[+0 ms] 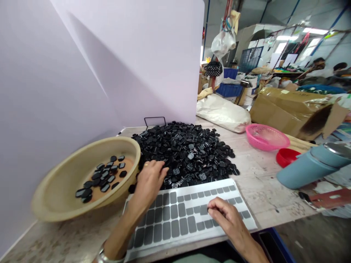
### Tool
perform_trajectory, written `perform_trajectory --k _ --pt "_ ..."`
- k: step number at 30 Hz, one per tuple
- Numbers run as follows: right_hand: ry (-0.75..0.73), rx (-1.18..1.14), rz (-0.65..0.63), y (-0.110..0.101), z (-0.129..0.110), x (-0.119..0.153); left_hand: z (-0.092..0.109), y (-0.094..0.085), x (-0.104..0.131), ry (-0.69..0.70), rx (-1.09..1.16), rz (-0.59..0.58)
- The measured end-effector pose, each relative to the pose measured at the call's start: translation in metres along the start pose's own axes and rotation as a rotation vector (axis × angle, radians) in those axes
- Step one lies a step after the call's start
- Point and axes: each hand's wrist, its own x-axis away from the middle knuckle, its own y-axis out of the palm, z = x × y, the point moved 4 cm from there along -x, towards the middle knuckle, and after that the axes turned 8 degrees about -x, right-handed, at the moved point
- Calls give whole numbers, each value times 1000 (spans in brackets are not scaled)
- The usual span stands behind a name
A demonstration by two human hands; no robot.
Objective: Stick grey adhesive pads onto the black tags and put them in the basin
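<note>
My left hand (151, 179), with a ring on one finger, hangs over the near left edge of a pile of small black plastic pieces (186, 146). Its fingers reach forward, thumb a little apart, and nothing shows in them. Below the pile lies a white sheet of grey rectangular stickers (175, 219), with bare white patches near its middle right. Over that sheet my right hand (226, 217) is closed, thumb and fingertips together against a grey rectangle; whatever is between them is hidden. Left of the pile, a tan basin (55, 190) holds several black pieces, some with grey faces.
A pink basket (266, 138), a red bowl (286, 157) and a blue-grey flask (304, 166) stand on the right. Behind them are a white sack (223, 113) and a cardboard box (293, 109). A pale panel (123, 54) rises behind the pile. People sit far right.
</note>
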Motion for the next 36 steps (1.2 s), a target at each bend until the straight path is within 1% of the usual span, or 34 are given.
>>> perform_trajectory --k 1,3,4,6,8,11,13,15,16,17,20,21,23,25,27,30,33,36 --pt "-6 4 1 0 -2 0 10 14 -5 13 8 -65" --pt "-11 11 0 -1 -3 1 26 34 -13 32 14 -141" --pt "-11 12 1 -2 -3 2 31 40 -16 38 22 -158" --pt "-13 16 5 -4 -1 3 36 48 -21 40 48 -171" --pt "-16 18 18 -6 1 4 35 49 -23 34 94 -167" --pt "-14 1 43 -9 3 4 31 45 -21 16 210 -147" --pt "-8 -32 51 -10 2 3 32 41 -14 -18 312 -146" --pt "10 -81 53 -10 1 3 39 38 -4 -61 419 -168" --pt "23 -107 53 -10 1 3 43 38 3 -105 541 -205" --pt "33 -129 53 -9 1 3 49 40 11 -166 724 -268" --pt "24 -148 56 -9 0 5 73 47 39 -412 1447 -537" --pt "10 -140 62 -8 -1 5 81 49 48 -475 1639 -609" --pt "-17 -126 76 -8 0 6 91 51 61 -514 1836 -699" --pt "-43 -114 93 -8 0 6 96 53 69 -480 1918 -753" --pt "-78 -85 115 -7 -1 7 99 56 74 -420 1933 -781" --pt "-163 9 146 -5 -6 8 102 57 75 -360 1903 -742" --pt "-263 106 155 -1 -11 10 106 56 75 -340 1884 -691" --pt "-307 203 138 4 -12 10 109 53 75 -332 1881 -689"
